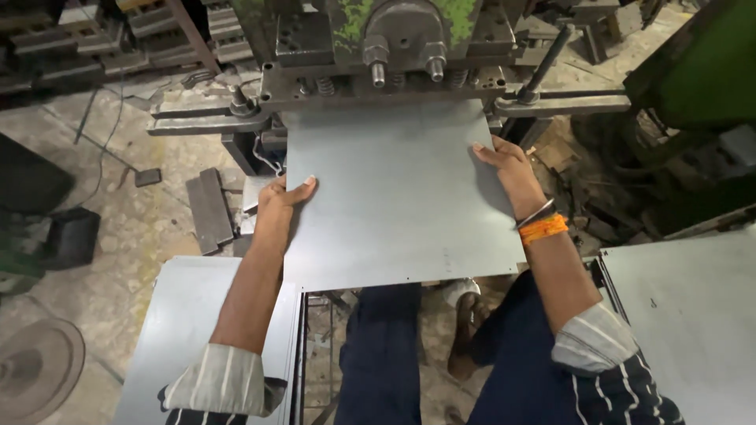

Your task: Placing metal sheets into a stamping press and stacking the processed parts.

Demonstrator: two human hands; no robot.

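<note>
A flat grey metal sheet (394, 205) lies across the bed of a green press machine (402, 39), its far edge under the press head. My left hand (279, 201) grips the sheet's left edge, thumb on top. On the right edge, my right hand (508, 169) holds the sheet with fingers spread along it; that wrist wears an orange band and a dark bangle. The sheet's near edge hangs over my knees.
A stack of grey sheets (181, 338) sits low on the left, another stack (693, 315) on the right. Metal scraps and bars (209, 208) lie on the floor left of the press. A round disc (35, 370) rests at the bottom left.
</note>
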